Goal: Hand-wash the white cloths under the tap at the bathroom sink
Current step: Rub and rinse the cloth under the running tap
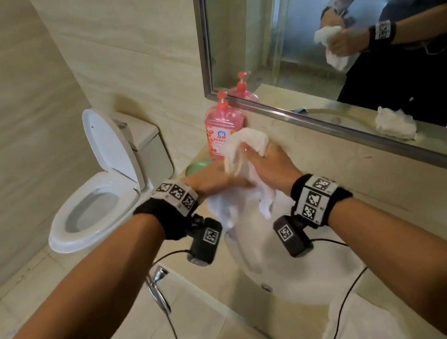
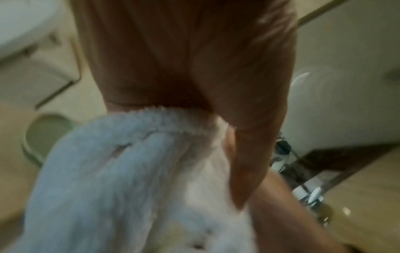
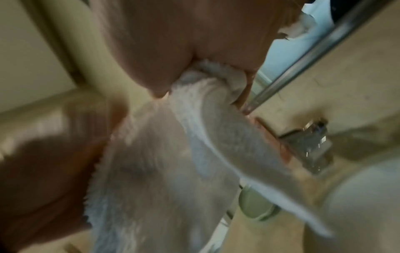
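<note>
head view: both my left hand (image 1: 212, 181) and right hand (image 1: 270, 166) gripped one white cloth (image 1: 243, 151) above the sink (image 1: 293, 273); no water seen running; another cloth (image 1: 358, 327) apparently awaited washing.

The beige stone countertop (image 1: 345, 178) runs along the wall below the mirror and carries a white sink basin (image 1: 301, 271) set into it. A pink pump bottle (image 1: 224, 127) stands upright at the far left end, against the wall. A green round dish (image 1: 197, 168) lies just in front of the bottle. A white towel (image 1: 361, 326) lies on the near edge, right of the basin.
</note>
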`<act>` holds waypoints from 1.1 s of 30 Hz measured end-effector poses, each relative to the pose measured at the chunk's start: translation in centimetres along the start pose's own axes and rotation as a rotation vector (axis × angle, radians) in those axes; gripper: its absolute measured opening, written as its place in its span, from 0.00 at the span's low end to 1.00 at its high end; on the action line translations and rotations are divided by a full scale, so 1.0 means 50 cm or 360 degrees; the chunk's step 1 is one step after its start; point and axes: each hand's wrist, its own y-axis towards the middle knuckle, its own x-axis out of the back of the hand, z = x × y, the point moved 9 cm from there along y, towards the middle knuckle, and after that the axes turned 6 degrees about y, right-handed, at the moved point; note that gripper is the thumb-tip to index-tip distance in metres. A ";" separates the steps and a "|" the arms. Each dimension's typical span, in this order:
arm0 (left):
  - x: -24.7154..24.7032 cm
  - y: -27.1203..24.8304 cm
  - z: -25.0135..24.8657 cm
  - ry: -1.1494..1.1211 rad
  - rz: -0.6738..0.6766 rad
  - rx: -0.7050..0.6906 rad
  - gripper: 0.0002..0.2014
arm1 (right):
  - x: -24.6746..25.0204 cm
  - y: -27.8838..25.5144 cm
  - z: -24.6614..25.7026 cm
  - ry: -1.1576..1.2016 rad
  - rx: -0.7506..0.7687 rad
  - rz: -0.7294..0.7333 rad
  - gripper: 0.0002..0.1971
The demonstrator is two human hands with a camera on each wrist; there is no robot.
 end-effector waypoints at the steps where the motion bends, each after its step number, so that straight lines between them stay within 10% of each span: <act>1: 0.014 -0.001 0.008 0.0452 0.0063 -0.0003 0.30 | -0.004 -0.005 0.005 -0.0166 0.0070 0.0152 0.24; 4: 0.065 -0.008 0.043 0.1120 -0.0004 0.0020 0.22 | -0.016 -0.019 -0.030 -0.0864 0.0088 0.0651 0.36; 7: 0.106 -0.009 0.083 0.1099 -0.0132 0.0073 0.11 | 0.010 -0.024 -0.081 -0.1227 0.0025 0.0764 0.23; 14: 0.085 -0.002 0.119 -0.0275 -0.0478 0.0186 0.30 | 0.050 -0.018 -0.185 0.0693 -0.0590 0.0003 0.24; 17: 0.046 0.028 0.088 -0.0629 -0.0504 0.0216 0.28 | 0.014 -0.025 -0.133 0.0698 -0.0388 -0.0346 0.28; 30: -0.015 0.060 0.012 -0.0653 -0.0330 0.0073 0.14 | -0.015 0.001 -0.048 0.0322 -0.0141 -0.0307 0.18; 33: -0.008 0.043 0.003 0.0087 -0.0003 -0.0051 0.23 | 0.012 0.022 -0.077 0.0143 -0.0294 -0.0090 0.23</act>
